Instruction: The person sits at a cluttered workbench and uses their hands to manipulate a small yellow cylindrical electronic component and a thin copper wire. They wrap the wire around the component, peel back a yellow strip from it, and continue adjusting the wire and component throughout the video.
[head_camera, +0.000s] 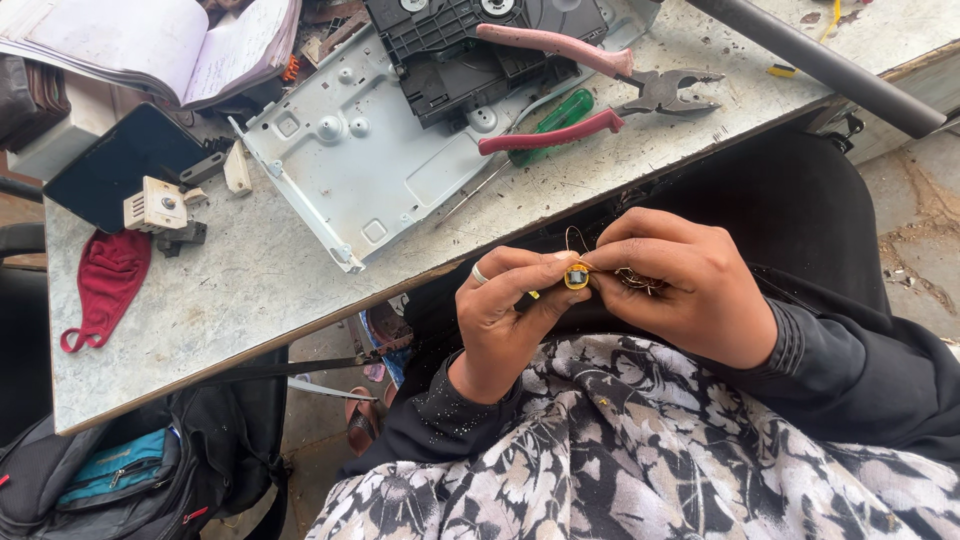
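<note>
Yellow coil (577, 275) pinched between closed left hand (500, 315) and right hand (690, 285) fingertips.

Soft, even daylight fills the frame, bright without harshness. The grey table top (250, 290) in the upper half reads pale and slightly washed, and the metal chassis plate (350, 150) on it gives a mild sheen rather than hard glare. Shadows are faint and short; the darkest zones sit under the table edge at lower left and in the black clothing at centre right, where detail is lost. Focus is sharp across the middle. Straight lines bow slightly toward the corners, a wide-lens effect, and the far corners soften a little.
</note>
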